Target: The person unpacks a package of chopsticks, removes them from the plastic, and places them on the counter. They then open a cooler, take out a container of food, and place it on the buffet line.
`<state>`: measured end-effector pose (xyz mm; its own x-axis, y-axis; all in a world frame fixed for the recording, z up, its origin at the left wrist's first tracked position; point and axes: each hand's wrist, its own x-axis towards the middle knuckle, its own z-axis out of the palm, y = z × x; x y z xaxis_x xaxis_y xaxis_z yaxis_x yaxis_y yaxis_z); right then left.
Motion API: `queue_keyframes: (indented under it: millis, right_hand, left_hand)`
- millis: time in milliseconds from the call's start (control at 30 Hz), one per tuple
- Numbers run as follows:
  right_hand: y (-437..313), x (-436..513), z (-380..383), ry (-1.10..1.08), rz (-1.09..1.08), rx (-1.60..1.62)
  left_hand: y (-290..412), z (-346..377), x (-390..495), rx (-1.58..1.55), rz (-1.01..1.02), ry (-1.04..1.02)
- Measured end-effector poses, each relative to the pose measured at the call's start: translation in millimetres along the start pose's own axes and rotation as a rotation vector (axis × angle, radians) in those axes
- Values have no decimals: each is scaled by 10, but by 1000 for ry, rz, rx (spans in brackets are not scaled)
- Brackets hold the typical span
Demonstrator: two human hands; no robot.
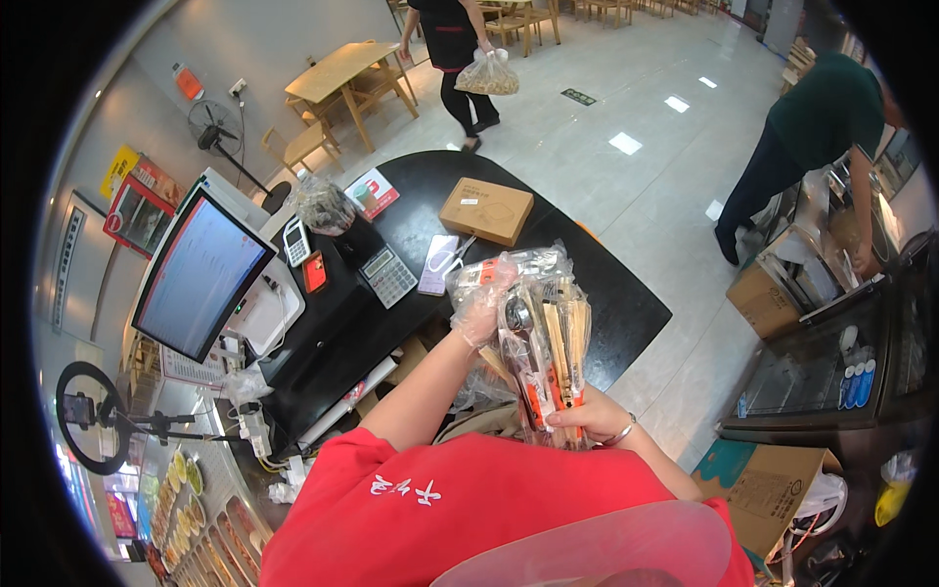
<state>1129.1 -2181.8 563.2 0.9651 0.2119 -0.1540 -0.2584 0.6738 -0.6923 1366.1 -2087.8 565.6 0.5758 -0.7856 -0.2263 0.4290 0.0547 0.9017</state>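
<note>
My left hand (486, 304), in a clear plastic glove, grips wrapped disposable cutlery packs (539, 263) lying across the counter's near edge. My right hand (593, 420), bare with a bracelet at the wrist, holds the lower end of an upright bundle of similar packs (561, 330). Wooden chopsticks and dark spoons show through the clear film, along with orange printed pieces. The two groups of packs touch. Beyond my left hand, a phone (439, 265) lies on the black counter (616, 315), with a white cable beside it.
A cardboard box (486, 210), a calculator (389, 275), a card terminal (296, 242) and a monitor (202, 268) stand on the counter. Food trays (227, 543) line the lower left. One person (451, 37) walks behind the counter's far side with a bag; another (814, 117) bends over boxes at right.
</note>
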Motion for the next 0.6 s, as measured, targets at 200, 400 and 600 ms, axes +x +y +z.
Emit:
queue_keyframes:
  millis: [200,400,600]
  right_hand:
    - [-26,11,8,169,-127,45]
    - [-119,223,65,576,-242,-739]
    - [93,375,280,509,-356,-1300]
  left_hand:
    - [109,235,-280,-295,57,-138]
    - [-468,546,-834,95,-123,39]
    - [-434,564,-1107,10,-4,212]
